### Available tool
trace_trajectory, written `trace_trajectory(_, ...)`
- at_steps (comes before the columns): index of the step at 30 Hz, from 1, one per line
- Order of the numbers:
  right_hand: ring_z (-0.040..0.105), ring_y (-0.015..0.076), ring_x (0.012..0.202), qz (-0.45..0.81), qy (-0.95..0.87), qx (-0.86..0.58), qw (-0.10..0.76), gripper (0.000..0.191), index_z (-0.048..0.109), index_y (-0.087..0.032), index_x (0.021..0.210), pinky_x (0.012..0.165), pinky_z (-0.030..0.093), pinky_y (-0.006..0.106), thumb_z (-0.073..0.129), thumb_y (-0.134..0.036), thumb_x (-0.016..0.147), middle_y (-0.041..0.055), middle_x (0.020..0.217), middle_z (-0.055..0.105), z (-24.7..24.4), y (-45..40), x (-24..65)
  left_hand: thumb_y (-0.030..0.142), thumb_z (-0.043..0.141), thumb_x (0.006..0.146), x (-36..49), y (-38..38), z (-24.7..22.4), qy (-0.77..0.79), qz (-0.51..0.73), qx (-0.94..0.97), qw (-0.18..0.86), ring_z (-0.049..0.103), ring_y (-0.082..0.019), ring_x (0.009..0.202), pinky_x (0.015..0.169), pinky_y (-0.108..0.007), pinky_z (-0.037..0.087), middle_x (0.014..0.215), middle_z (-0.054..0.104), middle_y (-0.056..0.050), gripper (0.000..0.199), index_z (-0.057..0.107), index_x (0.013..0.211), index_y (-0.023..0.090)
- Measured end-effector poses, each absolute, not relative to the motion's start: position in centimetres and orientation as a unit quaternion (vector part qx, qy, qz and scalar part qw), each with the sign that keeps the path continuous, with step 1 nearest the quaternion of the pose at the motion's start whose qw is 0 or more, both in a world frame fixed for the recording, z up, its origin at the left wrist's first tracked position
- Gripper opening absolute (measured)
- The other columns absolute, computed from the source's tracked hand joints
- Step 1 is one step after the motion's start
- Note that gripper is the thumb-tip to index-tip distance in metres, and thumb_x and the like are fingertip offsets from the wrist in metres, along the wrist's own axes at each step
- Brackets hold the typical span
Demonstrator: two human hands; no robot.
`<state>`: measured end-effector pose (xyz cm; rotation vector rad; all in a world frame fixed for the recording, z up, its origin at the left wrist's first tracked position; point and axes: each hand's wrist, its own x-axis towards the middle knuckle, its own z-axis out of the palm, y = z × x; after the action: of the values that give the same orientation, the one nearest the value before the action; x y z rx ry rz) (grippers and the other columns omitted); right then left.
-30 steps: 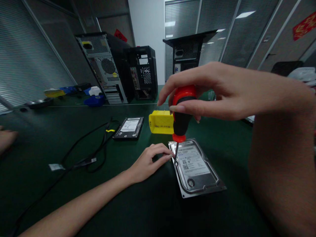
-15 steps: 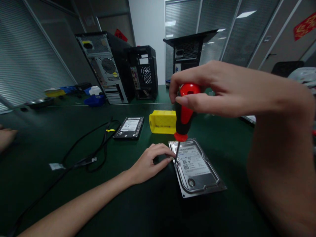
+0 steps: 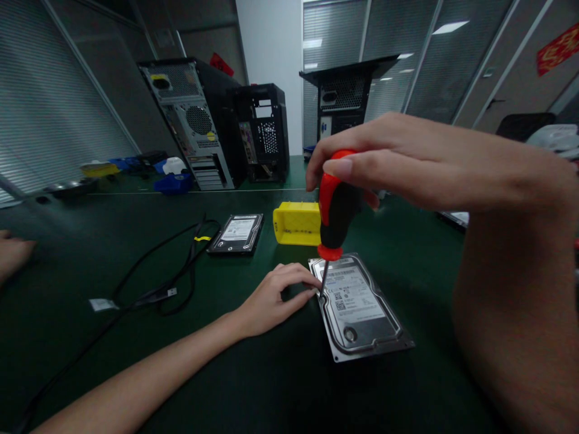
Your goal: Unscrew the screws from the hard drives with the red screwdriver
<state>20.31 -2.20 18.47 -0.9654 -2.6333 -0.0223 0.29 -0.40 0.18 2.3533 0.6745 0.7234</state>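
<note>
A silver hard drive [image 3: 362, 307] lies label up on the green tabletop in front of me. My right hand [image 3: 357, 157] is wrapped over the top of a red and black screwdriver [image 3: 333, 211]. The slightly tilted shaft runs down to the drive's left edge, where its tip meets the metal; any screw under it is too small to make out. At that same edge, my left hand [image 3: 278, 298] grips the drive, thumb and fingertips brought together right beside the screwdriver's tip.
Behind the drive stands a yellow bin [image 3: 296, 224] with small bits inside. Left of it lie a second hard drive [image 3: 237, 234] and a looped black cable [image 3: 154, 295]. Computer cases [image 3: 199, 120] stand at the back. Another person's hand [image 3: 13, 253] shows at the left edge.
The screwdriver's handle has turned and its red stripe now faces left. My right thumb has shifted up over the handle's top. My left hand and the drive are practically unmoved.
</note>
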Motion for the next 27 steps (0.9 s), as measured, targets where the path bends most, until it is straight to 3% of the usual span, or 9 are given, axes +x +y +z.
trace_trajectory(3,0.058,0.0081,0.078,0.039,-0.932,-0.319,0.17,0.029,0.06,-0.023,0.101,0.062,0.047,0.019,0.034,-0.031,0.093,-0.0032,0.094,0.061,18.47,-2.16,20.5,0.018,0.053,0.089,0.25,-0.34,-0.08,0.254,0.274,0.881,0.291,0.056,-0.017,0.097,0.087,-0.03,0.037,0.101,0.064,-0.003,0.015,0.062,0.101,0.019)
trace_trajectory(7,0.059,0.0043,0.073,0.064,-0.937,-0.294,0.177,0.033,0.056,-0.023,0.113,0.059,0.048,0.013,0.035,-0.039,0.093,-0.0044,0.095,0.059,18.35,-1.94,20.55,0.02,0.053,0.089,0.23,-0.27,-0.19,0.254,0.273,0.881,0.292,0.056,-0.016,0.091,0.084,-0.029,0.038,0.095,0.062,-0.002,0.011,0.062,0.096,0.019)
trace_trajectory(16,0.057,0.0085,0.072,0.026,-0.926,-0.322,0.194,0.039,0.059,-0.021,0.106,0.058,0.047,0.02,0.038,-0.049,0.089,-0.0004,0.089,0.06,18.07,-1.55,19.89,0.024,0.053,0.089,0.27,-0.26,0.06,0.255,0.264,0.88,0.301,0.055,-0.015,0.086,0.082,-0.028,0.04,0.089,0.058,-0.002,0.011,0.06,0.093,0.018)
trace_trajectory(23,0.053,0.0069,0.07,0.013,-0.927,-0.328,0.18,0.031,0.058,-0.022,0.108,0.056,0.041,0.02,0.035,-0.035,0.093,-0.0029,0.088,0.06,18.17,-1.54,20.46,0.022,0.052,0.088,0.27,-0.34,0.11,0.259,0.253,0.885,0.293,0.055,-0.016,0.086,0.082,-0.029,0.041,0.091,0.058,-0.002,0.01,0.059,0.093,0.018)
trace_trajectory(27,0.05,0.0055,0.062,0.014,-0.931,-0.318,0.176,0.036,0.06,-0.02,0.103,0.052,0.039,0.02,0.038,-0.045,0.091,-0.0021,0.078,0.059,18.32,-1.49,20.35,0.022,0.053,0.088,0.27,-0.39,0.1,0.259,0.253,0.887,0.287,0.055,-0.016,0.086,0.082,-0.029,0.04,0.09,0.058,-0.002,0.009,0.059,0.094,0.018)
